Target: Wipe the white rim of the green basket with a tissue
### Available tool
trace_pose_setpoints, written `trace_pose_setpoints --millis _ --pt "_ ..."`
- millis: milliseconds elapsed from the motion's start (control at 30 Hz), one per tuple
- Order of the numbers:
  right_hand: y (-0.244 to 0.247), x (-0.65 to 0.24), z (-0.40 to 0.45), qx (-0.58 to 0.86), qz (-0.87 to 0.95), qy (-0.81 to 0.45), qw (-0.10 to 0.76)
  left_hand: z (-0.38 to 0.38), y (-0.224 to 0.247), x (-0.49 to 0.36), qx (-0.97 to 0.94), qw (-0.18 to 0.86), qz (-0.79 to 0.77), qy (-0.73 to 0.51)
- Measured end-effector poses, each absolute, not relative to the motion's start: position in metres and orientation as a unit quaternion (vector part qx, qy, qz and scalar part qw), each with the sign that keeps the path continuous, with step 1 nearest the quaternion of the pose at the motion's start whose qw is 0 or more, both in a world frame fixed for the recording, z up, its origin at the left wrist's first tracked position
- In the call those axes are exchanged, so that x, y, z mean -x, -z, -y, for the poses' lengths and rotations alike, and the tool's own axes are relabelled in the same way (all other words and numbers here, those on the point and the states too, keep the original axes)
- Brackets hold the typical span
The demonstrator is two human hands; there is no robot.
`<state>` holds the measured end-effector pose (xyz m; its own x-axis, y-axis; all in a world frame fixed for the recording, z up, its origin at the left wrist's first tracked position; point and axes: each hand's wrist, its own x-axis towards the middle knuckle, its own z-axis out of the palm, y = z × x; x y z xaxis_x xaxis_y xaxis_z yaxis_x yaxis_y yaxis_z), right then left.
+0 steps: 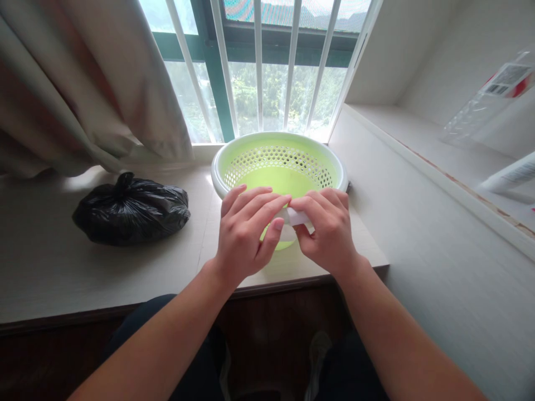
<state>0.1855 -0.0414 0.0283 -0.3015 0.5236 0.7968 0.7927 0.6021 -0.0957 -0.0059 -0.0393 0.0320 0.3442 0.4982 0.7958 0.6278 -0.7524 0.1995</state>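
Observation:
A small white item (297, 216), like a short tube or roll, is held between my hands over the near rim of a green basket (280, 181) with a grey rim and round holes. My right hand (328, 228) is closed around the item's right part. At the item's left end are the fingers and thumb of my left hand (248, 228), curved and pinching it. What exactly the item is cannot be made out, as my fingers cover part of it.
A knotted black plastic bag (131, 210) lies on the pale ledge (167, 273) at the left, below a curtain (92, 83). White window bars (258, 67) rise behind the basket. On the right shelf (422, 145) are a clear plastic bottle (489, 100) and a white tube (512, 174).

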Motion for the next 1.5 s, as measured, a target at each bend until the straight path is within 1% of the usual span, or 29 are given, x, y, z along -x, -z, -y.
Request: trace_pose_setpoints --millis 200,567,1200,1500 --pt "-0.028 -0.188 0.041 0.402 0.799 0.164 0.417 0.033 -0.026 0.008 0.815 0.106 0.327 0.466" --pt "-0.030 -0.194 0.038 0.385 0.814 0.160 0.405 0.026 -0.022 0.011 0.817 0.137 0.304 0.470" --pt "-0.030 -0.198 0.037 0.378 0.819 0.162 0.400 0.025 -0.022 0.013 0.823 0.154 0.292 0.461" --pt "-0.030 -0.203 0.034 0.371 0.824 0.145 0.403 0.024 -0.023 0.015 0.826 0.151 0.289 0.460"
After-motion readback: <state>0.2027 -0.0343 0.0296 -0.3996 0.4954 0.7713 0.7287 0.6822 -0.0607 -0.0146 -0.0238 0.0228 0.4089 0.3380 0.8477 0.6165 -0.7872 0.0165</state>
